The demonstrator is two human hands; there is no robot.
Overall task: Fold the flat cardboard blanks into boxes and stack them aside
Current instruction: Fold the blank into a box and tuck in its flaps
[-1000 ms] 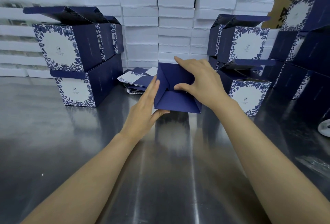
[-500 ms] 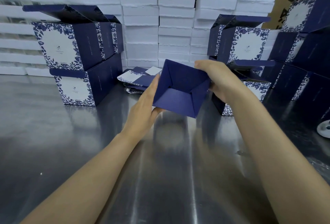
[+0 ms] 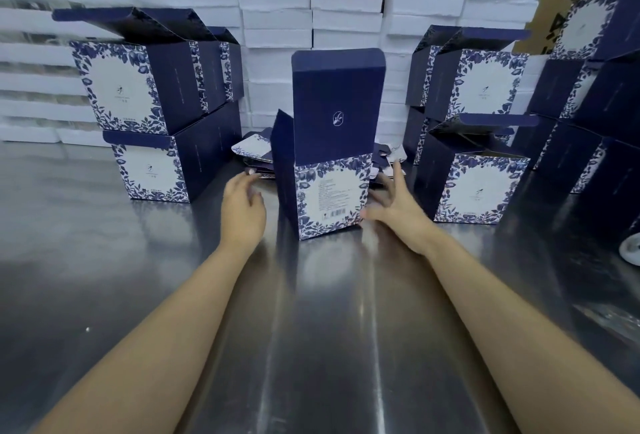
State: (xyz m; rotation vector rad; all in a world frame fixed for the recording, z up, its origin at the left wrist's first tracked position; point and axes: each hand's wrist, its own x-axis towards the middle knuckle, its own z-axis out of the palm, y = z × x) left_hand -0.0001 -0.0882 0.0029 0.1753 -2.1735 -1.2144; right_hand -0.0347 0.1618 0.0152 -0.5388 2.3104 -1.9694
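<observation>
Box [image 3: 330, 193] — now upright (lid [image 3: 337, 104] up)

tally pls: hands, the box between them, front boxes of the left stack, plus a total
hands: 2, left hand and right hand
box between them: 1
left stack, front boxes: 2, top box and bottom box
total: 5

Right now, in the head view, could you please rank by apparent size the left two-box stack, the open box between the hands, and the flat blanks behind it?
1. left two-box stack
2. open box, lid raised
3. flat blanks, largely hidden behind the open box, so their full size is unsure
</observation>
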